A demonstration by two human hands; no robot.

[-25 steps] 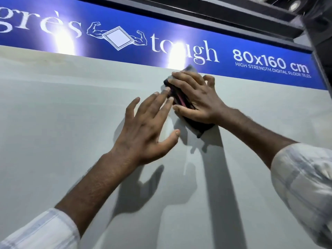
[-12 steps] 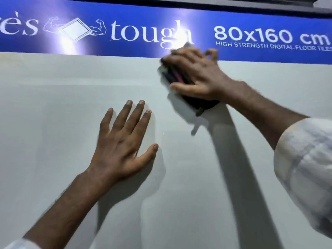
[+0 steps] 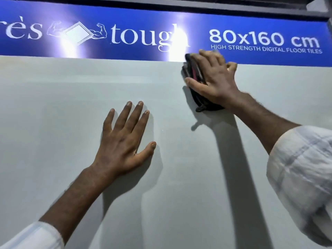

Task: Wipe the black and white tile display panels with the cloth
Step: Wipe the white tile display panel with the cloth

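A large white tile panel [image 3: 53,123] fills most of the view and stands upright in front of me. My right hand [image 3: 213,78] presses a dark folded cloth [image 3: 203,101] flat against the panel's top edge, just under the blue sign; its fingers lie spread over the cloth and its thumb points left along the cloth's side. My left hand [image 3: 124,141] rests flat on the panel lower and to the left, fingers straight and spread, holding nothing. Most of the cloth is hidden under my right hand.
A blue sign [image 3: 260,40] with white lettering runs along the top of the panel, with two bright light glares on it. A dark frame [image 3: 251,9] sits above the sign. Shadows of both arms fall on the panel.
My right hand has slid the cloth rightward along the panel's top edge. My left hand has dropped lower and settled flat on the panel, apart from the cloth.
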